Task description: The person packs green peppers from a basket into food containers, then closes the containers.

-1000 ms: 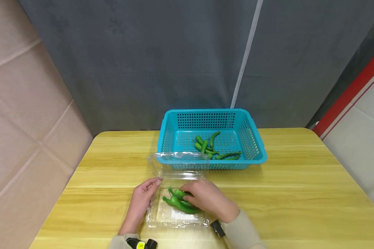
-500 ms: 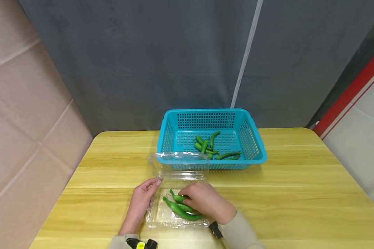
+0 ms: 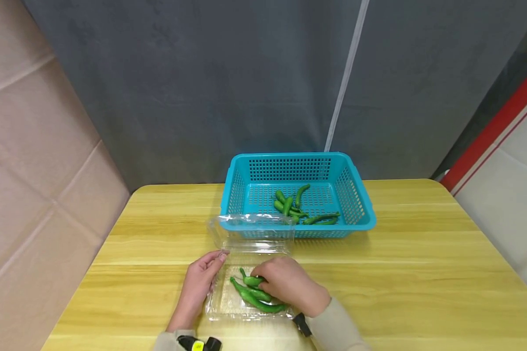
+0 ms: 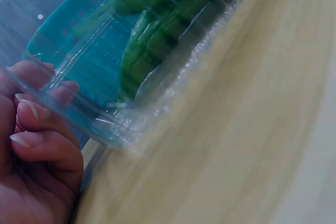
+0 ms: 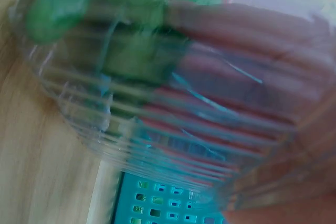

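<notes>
A clear plastic clamshell box [image 3: 221, 309] sits on the table with its lid [image 3: 221, 239] raised at the back. My left hand [image 3: 199, 279] pinches the box's left rim between thumb and fingers; in the left wrist view its other fingers [image 4: 47, 148] curl beside the wall. Inside the box, my right hand [image 3: 290, 285] holds a green pepper [image 3: 251, 280] by its right part, which the fingers cover. Two more green peppers, one long and curved [image 3: 265, 307], lie side by side nearer the front. In the right wrist view, peppers [image 5: 55, 14] blur through the ribbed wall.
Behind the box stands a blue perforated basket [image 3: 360, 214], with several green peppers [image 3: 287, 205] in it. The raised lid overlaps its front left corner in the head view. A wooden table [image 3: 421, 263] carries everything, with a dark grey curtain [image 3: 202, 97] behind.
My right hand has drawn slightly down and left inside the box. The peppers there have shifted toward the front and spread apart a little. The left hand stays on the rim.
</notes>
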Tool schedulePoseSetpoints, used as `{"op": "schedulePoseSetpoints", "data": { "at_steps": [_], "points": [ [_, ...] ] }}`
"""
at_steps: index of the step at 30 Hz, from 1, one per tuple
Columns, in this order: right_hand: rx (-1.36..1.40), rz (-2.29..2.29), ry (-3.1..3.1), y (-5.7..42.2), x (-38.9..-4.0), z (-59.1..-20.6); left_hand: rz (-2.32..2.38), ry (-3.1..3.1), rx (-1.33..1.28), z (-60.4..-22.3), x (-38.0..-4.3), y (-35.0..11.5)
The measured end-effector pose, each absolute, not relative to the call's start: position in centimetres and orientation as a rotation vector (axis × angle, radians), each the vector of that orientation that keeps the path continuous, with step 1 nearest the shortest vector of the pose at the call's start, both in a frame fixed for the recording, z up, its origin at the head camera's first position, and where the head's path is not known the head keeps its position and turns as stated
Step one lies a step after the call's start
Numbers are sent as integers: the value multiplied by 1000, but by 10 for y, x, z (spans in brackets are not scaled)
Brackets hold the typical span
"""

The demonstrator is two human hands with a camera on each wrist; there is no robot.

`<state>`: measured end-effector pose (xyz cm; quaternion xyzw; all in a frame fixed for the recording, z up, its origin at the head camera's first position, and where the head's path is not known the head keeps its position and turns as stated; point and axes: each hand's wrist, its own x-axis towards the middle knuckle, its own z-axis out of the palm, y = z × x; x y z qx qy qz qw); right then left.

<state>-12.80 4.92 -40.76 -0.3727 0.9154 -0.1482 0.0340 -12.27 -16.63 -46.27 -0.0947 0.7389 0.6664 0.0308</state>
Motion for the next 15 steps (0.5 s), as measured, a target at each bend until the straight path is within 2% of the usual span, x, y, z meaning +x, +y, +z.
{"op": "schedulePoseSetpoints", "data": {
  "at_steps": [15],
  "points": [
    [-1136,-452,2814,49,-127,-407,2057,2311,-279,-459,-120,-164]
  ]
}}
